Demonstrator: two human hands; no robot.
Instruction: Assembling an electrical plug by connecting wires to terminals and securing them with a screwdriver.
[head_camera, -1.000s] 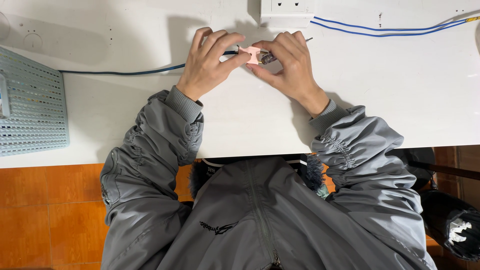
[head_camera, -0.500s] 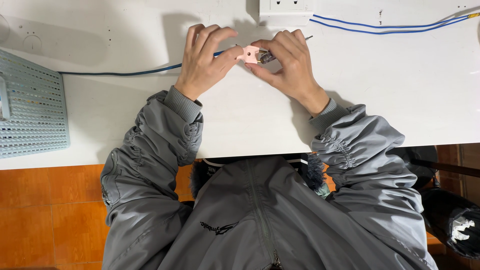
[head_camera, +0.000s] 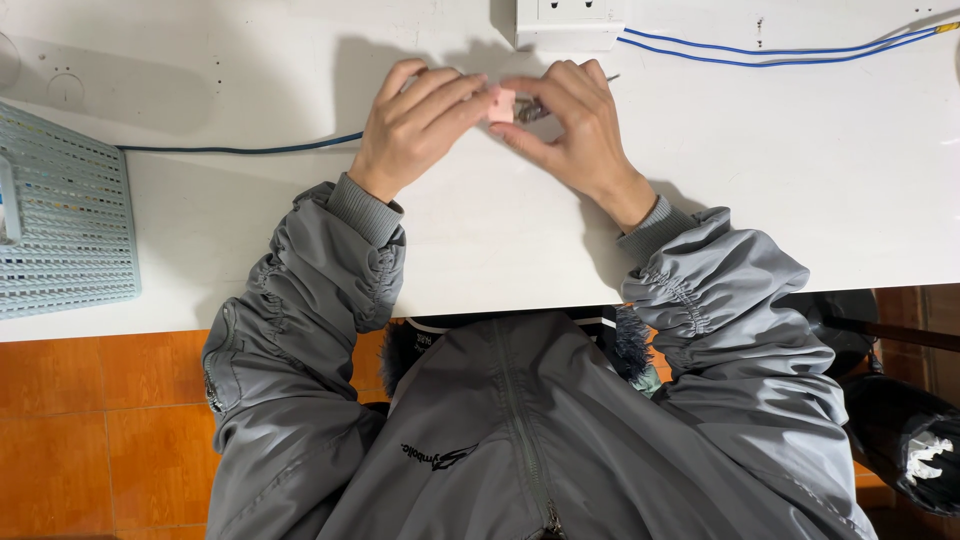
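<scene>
White and smooth, the tabletop (head_camera: 500, 240) filled the upper part of the view, with orange floor tiles (head_camera: 90, 420) showing below its near edge. Both arms, in grey padded jacket sleeves (head_camera: 320, 260), reached across it from the person seated at the table.

The left hand (head_camera: 415, 130) and the right hand (head_camera: 570, 125) met near the far side of the table, just in front of a white rectangular socket box (head_camera: 570, 22). Between them sat a small pale pink block (head_camera: 501, 104), pinched from both sides: the left fingertips (head_camera: 470, 92) were closed against its left face, and the right thumb and fingers were closed around its right side. A small dark metallic part (head_camera: 530, 110) showed just beside the block, under the right fingers; what it was could not be told.

A thin dark blue cable (head_camera: 240, 150) ran along the tabletop from the left and disappeared under the left hand. Two blue wires (head_camera: 780, 50) led away from the socket box toward the right edge. At the far left lay a pale blue perforated plastic tray (head_camera: 60, 230). A dark bag with white paper inside (head_camera: 915, 450) stood on the floor at the lower right.
</scene>
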